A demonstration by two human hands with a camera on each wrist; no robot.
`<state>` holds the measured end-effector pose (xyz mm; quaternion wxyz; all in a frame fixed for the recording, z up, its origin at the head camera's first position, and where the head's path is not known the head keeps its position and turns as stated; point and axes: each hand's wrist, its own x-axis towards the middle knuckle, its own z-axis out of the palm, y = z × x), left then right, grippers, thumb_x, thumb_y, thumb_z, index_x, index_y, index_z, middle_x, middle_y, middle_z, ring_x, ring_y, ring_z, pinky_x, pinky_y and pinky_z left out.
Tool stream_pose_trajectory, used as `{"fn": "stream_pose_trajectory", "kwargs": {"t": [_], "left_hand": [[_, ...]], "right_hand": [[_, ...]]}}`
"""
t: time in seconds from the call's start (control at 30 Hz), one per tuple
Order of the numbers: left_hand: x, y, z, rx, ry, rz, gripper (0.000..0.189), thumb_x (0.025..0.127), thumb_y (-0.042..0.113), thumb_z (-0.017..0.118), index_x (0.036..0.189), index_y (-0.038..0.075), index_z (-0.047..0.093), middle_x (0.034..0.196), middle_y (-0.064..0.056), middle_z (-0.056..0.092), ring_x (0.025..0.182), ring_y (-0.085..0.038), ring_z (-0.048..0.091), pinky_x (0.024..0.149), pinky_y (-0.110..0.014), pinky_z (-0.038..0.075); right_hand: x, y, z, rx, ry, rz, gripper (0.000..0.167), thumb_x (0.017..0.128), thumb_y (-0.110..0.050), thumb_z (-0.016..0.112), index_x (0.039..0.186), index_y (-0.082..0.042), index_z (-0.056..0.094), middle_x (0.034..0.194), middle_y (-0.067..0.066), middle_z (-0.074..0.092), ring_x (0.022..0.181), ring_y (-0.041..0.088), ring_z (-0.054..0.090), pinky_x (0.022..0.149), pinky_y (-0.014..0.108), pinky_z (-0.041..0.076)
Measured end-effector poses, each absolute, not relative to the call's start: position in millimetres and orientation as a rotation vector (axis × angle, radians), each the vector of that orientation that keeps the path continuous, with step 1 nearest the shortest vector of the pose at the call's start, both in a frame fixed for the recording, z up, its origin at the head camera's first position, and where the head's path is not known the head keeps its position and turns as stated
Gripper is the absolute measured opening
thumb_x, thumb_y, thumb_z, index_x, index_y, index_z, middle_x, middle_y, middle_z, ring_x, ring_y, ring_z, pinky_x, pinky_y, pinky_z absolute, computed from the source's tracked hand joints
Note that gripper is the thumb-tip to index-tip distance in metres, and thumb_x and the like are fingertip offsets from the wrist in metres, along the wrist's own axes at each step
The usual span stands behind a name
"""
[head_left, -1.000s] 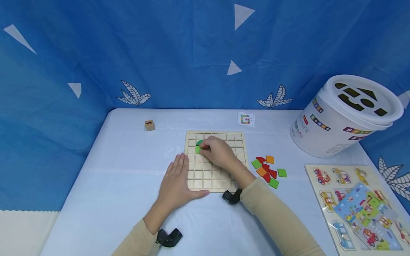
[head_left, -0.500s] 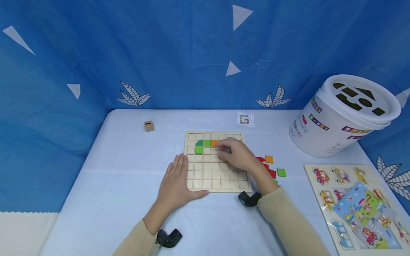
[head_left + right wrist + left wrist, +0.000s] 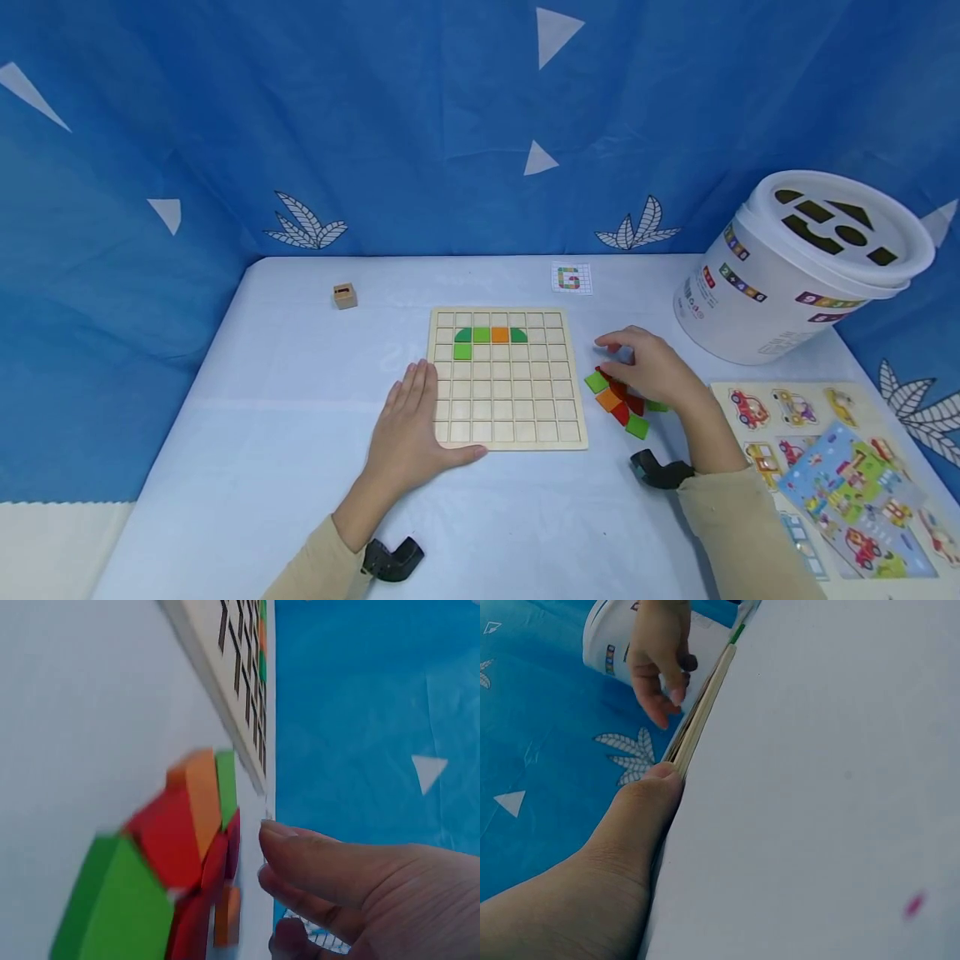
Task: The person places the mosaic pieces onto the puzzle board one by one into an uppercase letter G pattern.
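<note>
Resting the left hand (image 3: 408, 429) against the grid board (image 3: 510, 410) at eight o'clock, with fingers straight and thumb spread along the near edge; hovering with the right hand (image 3: 654, 367), thumb parted from bent fingers, by the loose tiles (image 3: 608, 401) at three; set into the board toward eleven, five green and orange tiles (image 3: 499, 335); beyond at one, a pattern card (image 3: 572, 278).
</note>
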<state>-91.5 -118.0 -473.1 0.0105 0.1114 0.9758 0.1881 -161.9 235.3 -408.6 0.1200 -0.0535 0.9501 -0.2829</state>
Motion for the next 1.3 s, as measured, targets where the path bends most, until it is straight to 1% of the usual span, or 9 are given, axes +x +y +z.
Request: {"fn": "stream_pose_trajectory", "kwargs": {"t": [0.2, 0.4, 0.5, 0.63, 0.8, 0.97, 1.13, 1.2, 1.3], "left_hand": [[-91.6, -117.6, -473.1, 0.351, 3.054, 0.590, 0.142, 0.061, 0.096, 0.052, 0.159, 0.002, 0.009, 0.167, -0.013, 0.008, 0.157, -0.026, 0.005, 0.126, -0.046, 0.013], [-91.1, -118.1, -473.1, 0.350, 3.058, 0.584, 0.142, 0.061, 0.096, 0.053, 0.158, 0.001, 0.009, 0.167, -0.014, 0.009, 0.156, -0.027, 0.005, 0.126, -0.047, 0.014], [-90.8, -117.9, -472.7, 0.353, 3.059, 0.589, 0.142, 0.061, 0.096, 0.053, 0.158, 0.001, 0.010, 0.167, -0.014, 0.009, 0.156, -0.027, 0.006, 0.125, -0.047, 0.015], [-90.3, -117.7, -471.6, 0.358, 3.063, 0.598, 0.141, 0.062, 0.095, 0.054, 0.158, 0.001, 0.011, 0.167, -0.014, 0.010, 0.156, -0.027, 0.007, 0.125, -0.048, 0.016], [-90.7, -117.6, -470.9, 0.355, 3.057, 0.590, 0.141, 0.062, 0.095, 0.054, 0.158, 0.001, 0.010, 0.167, -0.014, 0.010, 0.156, -0.026, 0.006, 0.125, -0.047, 0.015], [-91.0, -117.8, -471.4, 0.354, 3.046, 0.582, 0.141, 0.063, 0.095, 0.053, 0.159, 0.002, 0.009, 0.167, -0.012, 0.008, 0.157, -0.025, 0.005, 0.126, -0.047, 0.014], [-90.9, -117.8, -471.7, 0.347, 3.042, 0.587, 0.141, 0.062, 0.095, 0.053, 0.159, 0.002, 0.009, 0.168, -0.012, 0.008, 0.157, -0.025, 0.004, 0.126, -0.047, 0.014], [-91.0, -117.8, -471.7, 0.346, 3.041, 0.589, 0.141, 0.062, 0.095, 0.053, 0.159, 0.002, 0.009, 0.167, -0.012, 0.008, 0.157, -0.025, 0.004, 0.126, -0.047, 0.014], [-91.3, -117.6, -471.7, 0.346, 3.039, 0.583, 0.141, 0.062, 0.095, 0.053, 0.159, 0.002, 0.008, 0.167, -0.013, 0.008, 0.157, -0.025, 0.004, 0.126, -0.047, 0.013]], "right_hand": [[-154.0, 261.4, -410.4, -0.107, 2.760, -0.798, 0.043, 0.091, -0.019, 0.072, 0.133, -0.013, 0.063, 0.125, 0.015, 0.060, 0.103, 0.029, 0.053, 0.082, 0.040, 0.058], [-154.1, 271.6, -414.0, -0.064, 2.728, -0.829, 0.034, 0.092, -0.018, 0.071, 0.125, -0.013, 0.068, 0.125, 0.014, 0.060, 0.104, 0.029, 0.052, 0.079, 0.034, 0.055], [-155.1, 272.6, -417.0, -0.031, 2.723, -0.837, 0.028, 0.091, -0.019, 0.072, 0.118, -0.014, 0.069, 0.121, 0.013, 0.061, 0.102, 0.028, 0.052, 0.077, 0.031, 0.053], [-156.5, 273.4, -420.6, -0.004, 2.706, -0.876, 0.025, 0.090, -0.019, 0.073, 0.112, -0.014, 0.065, 0.111, 0.011, 0.061, 0.099, 0.027, 0.052, 0.073, 0.030, 0.051], [-160.0, 272.3, -421.8, -0.016, 2.724, -0.934, 0.024, 0.092, -0.020, 0.071, 0.112, -0.013, 0.061, 0.106, 0.010, 0.062, 0.098, 0.027, 0.052, 0.075, 0.029, 0.050], [-167.1, 260.9, -419.9, -0.018, 2.758, -1.039, 0.025, 0.093, -0.023, 0.070, 0.114, -0.013, 0.060, 0.109, 0.010, 0.061, 0.096, 0.026, 0.051, 0.075, 0.028, 0.049], [-176.7, 232.8, -419.6, -0.048, 2.726, -1.149, 0.023, 0.094, -0.022, 0.069, 0.113, -0.014, 0.060, 0.109, 0.009, 0.061, 0.085, 0.027, 0.052, 0.066, 0.028, 0.052], [-179.6, 218.4, -420.3, -0.079, 2.705, -1.181, 0.021, 0.094, -0.021, 0.069, 0.113, -0.015, 0.060, 0.108, 0.009, 0.061, 0.083, 0.028, 0.052, 0.066, 0.028, 0.052], [-182.7, 196.9, -422.5, -0.152, 2.699, -1.209, 0.020, 0.094, -0.020, 0.069, 0.111, -0.014, 0.062, 0.106, 0.008, 0.063, 0.087, 0.026, 0.052, 0.073, 0.030, 0.048]]}}
